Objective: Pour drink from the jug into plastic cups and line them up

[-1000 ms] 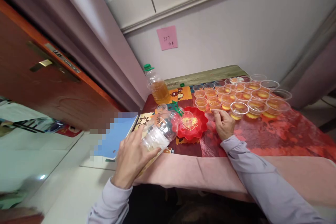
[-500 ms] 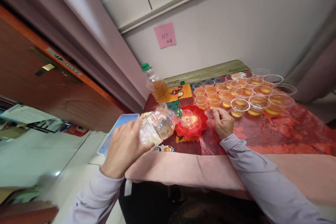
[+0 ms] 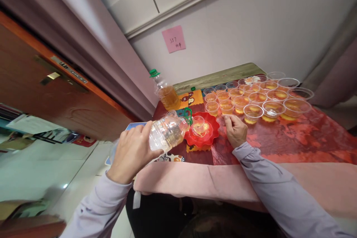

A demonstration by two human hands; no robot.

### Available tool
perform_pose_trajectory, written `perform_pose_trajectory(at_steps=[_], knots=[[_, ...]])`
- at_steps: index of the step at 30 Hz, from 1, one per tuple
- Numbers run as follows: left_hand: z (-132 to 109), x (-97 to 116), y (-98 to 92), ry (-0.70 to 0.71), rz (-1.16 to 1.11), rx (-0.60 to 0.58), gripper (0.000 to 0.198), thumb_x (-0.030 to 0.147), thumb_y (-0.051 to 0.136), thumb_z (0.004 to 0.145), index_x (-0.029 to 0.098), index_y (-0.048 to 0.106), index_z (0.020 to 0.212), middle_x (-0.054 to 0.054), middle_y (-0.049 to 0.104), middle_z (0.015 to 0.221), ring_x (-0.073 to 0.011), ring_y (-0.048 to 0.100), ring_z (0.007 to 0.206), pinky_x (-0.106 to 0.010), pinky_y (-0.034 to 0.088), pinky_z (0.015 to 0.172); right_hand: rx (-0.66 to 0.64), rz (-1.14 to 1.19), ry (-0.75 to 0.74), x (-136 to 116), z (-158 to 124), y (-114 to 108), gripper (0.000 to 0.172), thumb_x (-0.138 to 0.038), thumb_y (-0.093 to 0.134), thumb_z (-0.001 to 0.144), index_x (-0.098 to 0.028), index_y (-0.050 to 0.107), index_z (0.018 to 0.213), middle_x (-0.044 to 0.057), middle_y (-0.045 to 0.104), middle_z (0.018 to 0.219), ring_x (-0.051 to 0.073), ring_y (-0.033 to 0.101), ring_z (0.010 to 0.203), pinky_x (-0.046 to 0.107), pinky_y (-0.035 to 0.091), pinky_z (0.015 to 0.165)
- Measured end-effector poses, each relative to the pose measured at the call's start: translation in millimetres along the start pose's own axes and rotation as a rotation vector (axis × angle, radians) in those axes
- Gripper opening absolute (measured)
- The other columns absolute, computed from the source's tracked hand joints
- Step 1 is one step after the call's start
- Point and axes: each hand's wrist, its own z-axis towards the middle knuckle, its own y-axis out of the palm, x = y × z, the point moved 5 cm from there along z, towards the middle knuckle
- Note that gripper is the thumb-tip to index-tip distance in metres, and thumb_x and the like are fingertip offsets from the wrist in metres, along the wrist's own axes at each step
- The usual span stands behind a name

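Observation:
My left hand (image 3: 135,152) is wrapped round a clear plastic bottle (image 3: 167,132), which is tipped to the right with its mouth over a red scalloped plate (image 3: 212,134). On that plate stands a clear plastic cup (image 3: 198,123), right by the bottle's mouth. Some pale liquid shows inside the bottle. To the right of the plate, my right hand (image 3: 235,130) is closed just above the red table cover; whatever its fingers pinch, if anything, is too small to make out. Rows of clear cups with amber liquid (image 3: 253,113) stand beyond it.
A large bottle of amber liquid (image 3: 168,96) with a green cap stands at the back left, and a small green cap (image 3: 193,89) lies near it. A pink cloth (image 3: 195,178) hangs along the front edge. A wooden door (image 3: 69,96) is at the left.
The view has shifted slightly. The bottle in my left hand is still tipped over the plate, and my right hand keeps its place beside it.

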Motion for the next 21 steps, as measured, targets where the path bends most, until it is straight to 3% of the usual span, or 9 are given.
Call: perform_pose_trajectory(at_steps=[21], knots=[[0.6, -1.9, -5.4, -0.009, 0.04, 0.009, 0.08, 0.052, 0.082, 0.078, 0.017, 0.056, 0.144, -0.016, 0.075, 0.125, -0.0382, 0.069, 0.118, -0.046, 0.047, 0.093, 0.001, -0.001, 0.011, 3.4, 0.4, 0.1, 0.044, -0.052, 0.051, 0.103, -0.019, 0.079, 0.093, 0.009, 0.08, 0.087, 0.024, 0.073, 0.077, 0.034, 0.051, 0.073]])
